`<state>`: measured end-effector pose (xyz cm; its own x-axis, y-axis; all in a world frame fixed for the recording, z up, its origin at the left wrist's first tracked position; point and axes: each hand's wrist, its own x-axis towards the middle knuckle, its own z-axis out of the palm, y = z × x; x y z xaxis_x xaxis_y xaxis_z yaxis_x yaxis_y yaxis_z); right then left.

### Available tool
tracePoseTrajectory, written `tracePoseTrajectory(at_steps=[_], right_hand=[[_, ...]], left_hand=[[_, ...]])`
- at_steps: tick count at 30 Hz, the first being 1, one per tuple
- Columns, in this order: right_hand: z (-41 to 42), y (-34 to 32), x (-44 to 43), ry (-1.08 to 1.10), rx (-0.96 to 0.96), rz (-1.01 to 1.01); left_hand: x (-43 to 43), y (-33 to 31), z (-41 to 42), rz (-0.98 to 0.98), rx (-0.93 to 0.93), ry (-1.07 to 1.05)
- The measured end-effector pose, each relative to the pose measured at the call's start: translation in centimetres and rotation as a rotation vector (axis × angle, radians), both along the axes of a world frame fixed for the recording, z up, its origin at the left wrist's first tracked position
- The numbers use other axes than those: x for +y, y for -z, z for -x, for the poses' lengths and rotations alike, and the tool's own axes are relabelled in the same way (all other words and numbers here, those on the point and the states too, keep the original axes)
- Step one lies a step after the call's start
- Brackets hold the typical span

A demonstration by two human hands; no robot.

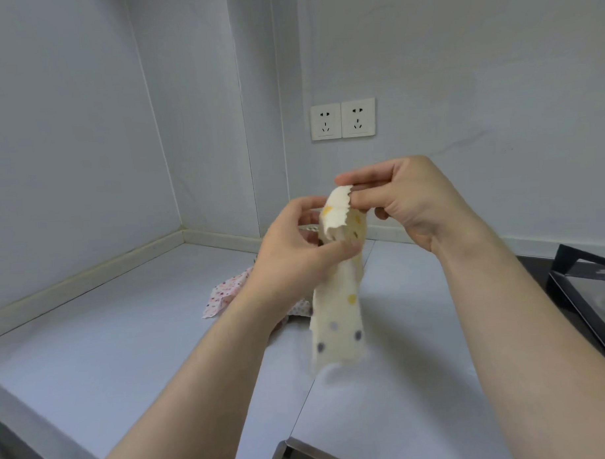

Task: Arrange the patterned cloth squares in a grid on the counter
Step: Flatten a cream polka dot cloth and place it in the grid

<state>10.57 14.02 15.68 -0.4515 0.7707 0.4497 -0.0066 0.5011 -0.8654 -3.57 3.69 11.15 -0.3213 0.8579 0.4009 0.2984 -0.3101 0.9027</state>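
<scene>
The right hand pinches the top edge of 1 cream dotted cloth between thumb and fingertips. The left hand pinches it just below, thumb across the front. Held up above the table, it hangs as a narrow folded strip, probably so the edges can be found and spread before laying. The heap of other squares lies behind the left wrist, with no grid begun.
</scene>
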Motion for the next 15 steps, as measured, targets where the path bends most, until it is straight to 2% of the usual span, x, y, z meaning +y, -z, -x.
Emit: tracePoseTrajectory(at_steps=[3, 6, 10, 12, 15], right_hand=[[0.6, 0.4, 0.4, 0.091, 0.021, -0.129], [0.7, 0.8, 0.7, 0.108, -0.066, -0.177], [0.6, 1.2, 0.6, 0.057, -0.51, -0.255], [0.9, 1.8, 0.4, 0.006, -0.705, -0.224], [1.6, 2.5, 0.3, 0.001, -0.789, -0.196]], left_hand=[[0.2, 0.1, 0.0, -0.033, 0.019, -0.11], [0.4, -0.3, 0.3, -0.099, 0.012, -0.289], [0.5, -0.5, 0.8, -0.101, -0.064, -0.336], [0.5, -0.4, 0.9, -0.108, -0.077, -0.327], [0.5, -0.4, 1.0, -0.121, -0.089, -0.316]])
